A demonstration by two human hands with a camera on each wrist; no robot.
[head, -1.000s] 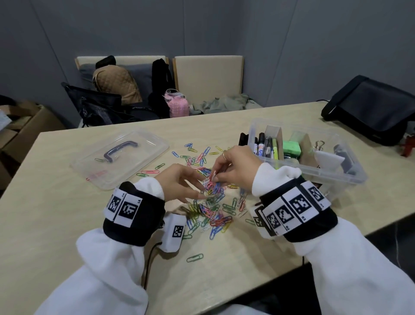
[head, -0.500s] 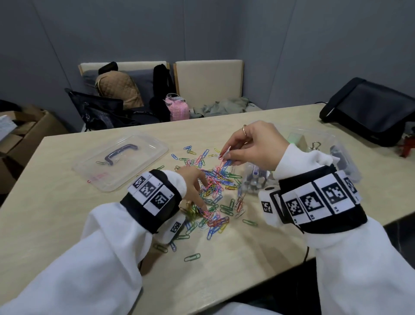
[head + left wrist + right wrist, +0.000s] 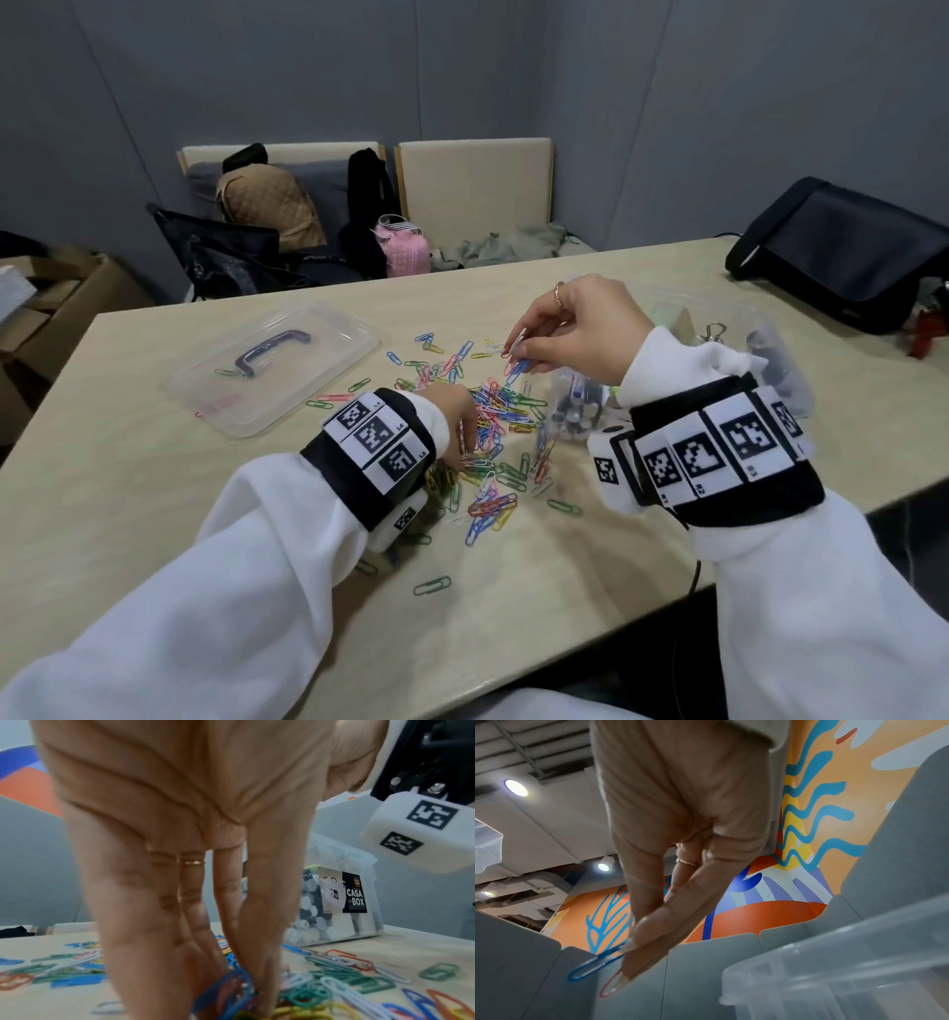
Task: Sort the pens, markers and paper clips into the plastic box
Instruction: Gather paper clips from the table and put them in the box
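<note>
My right hand [image 3: 575, 329] pinches a few paper clips [image 3: 516, 360] above the plastic box [image 3: 575, 411]; my left hand [image 3: 452, 426] pinches clips in the pile [image 3: 493, 437] on the table [image 3: 128, 488].

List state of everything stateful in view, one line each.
plastic box: open, lid off, markers standing inside.
lid: flat on table, handle up.
paper clip pile: loose on table, unsorted.
left hand: fingers down in the pile, gathering clips.
right hand: raised, pinching a few clips.
black bag: flap closed.
</note>
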